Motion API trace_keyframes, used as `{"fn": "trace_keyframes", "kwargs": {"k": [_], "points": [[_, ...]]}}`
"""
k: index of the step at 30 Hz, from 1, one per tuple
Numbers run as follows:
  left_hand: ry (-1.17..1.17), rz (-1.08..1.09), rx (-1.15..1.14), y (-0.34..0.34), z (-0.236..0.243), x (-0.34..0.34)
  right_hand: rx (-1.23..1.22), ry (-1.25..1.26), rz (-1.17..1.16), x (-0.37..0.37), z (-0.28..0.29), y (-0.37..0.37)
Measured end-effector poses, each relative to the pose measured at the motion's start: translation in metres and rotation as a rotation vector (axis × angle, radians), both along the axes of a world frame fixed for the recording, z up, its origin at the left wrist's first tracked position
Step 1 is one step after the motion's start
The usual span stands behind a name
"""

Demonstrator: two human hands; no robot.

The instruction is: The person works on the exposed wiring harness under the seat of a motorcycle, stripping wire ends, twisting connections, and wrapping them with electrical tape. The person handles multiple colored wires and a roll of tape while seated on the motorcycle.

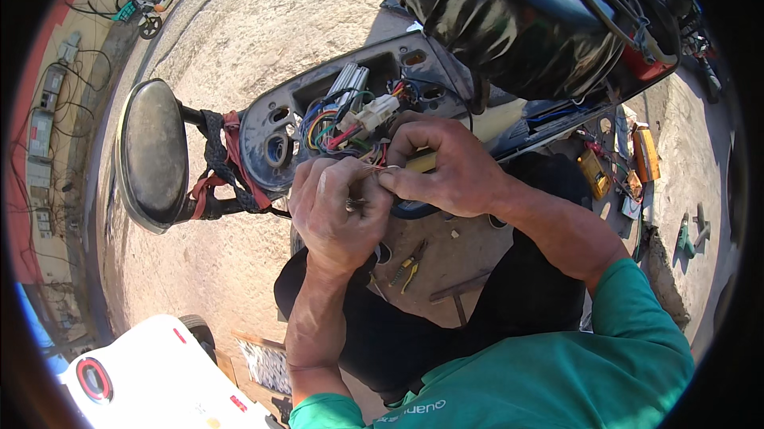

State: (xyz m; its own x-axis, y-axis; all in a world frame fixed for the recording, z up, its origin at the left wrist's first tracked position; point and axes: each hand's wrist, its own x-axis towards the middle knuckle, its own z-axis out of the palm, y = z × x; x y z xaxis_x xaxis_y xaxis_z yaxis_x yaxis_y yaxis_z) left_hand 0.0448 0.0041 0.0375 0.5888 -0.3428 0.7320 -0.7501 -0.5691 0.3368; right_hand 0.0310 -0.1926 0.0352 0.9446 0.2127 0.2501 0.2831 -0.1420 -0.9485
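Note:
My left hand [338, 210] and my right hand [450, 166] meet over the near edge of a scooter's grey plastic body [259, 130], both closed in a pinch. Thin wires [380, 167] run between their fingertips. Something small and dark shows in the curl of my left fingers, too hidden to name. Just beyond the hands, a bundle of coloured wires [322, 122] spills from the open compartment. White plug connectors [374, 113] lie on top of it. Behind them sits a finned silver metal box [348, 80].
A black seat [509, 19] stands raised at upper right. A padded backrest [153, 154] juts out left, tied with straps. Pliers with yellow handles [408, 266] lie on the ground between my legs. A yellow meter [593, 174] is at right, a white vehicle body [151, 377] at lower left.

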Motion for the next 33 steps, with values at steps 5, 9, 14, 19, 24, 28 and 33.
{"fn": "trace_keyframes", "kwargs": {"k": [5, 9, 14, 19, 24, 28, 33], "points": [[-0.061, -0.004, 0.026, -0.003, 0.004, 0.001, 0.059, 0.069, -0.006, -0.001, 0.001, 0.002], [-0.080, 0.003, 0.038, -0.003, 0.006, 0.000, 0.001, -0.022, -0.036, -0.003, 0.000, 0.001], [-0.082, -0.019, 0.031, -0.004, 0.005, 0.000, 0.078, 0.074, -0.052, -0.007, 0.000, 0.004], [-0.065, -0.057, 0.001, -0.004, 0.000, -0.003, 0.330, 0.237, -0.014, -0.009, -0.005, 0.008], [-0.026, -0.098, -0.037, -0.003, -0.002, -0.009, 0.471, 0.282, -0.005, -0.008, -0.012, 0.013], [0.206, -0.059, -0.178, -0.002, -0.002, -0.015, 0.550, 0.282, 0.014, -0.004, -0.018, 0.016], [0.411, 0.012, -0.353, -0.003, -0.005, -0.021, 0.644, 0.284, 0.107, -0.002, -0.024, 0.020]]}}
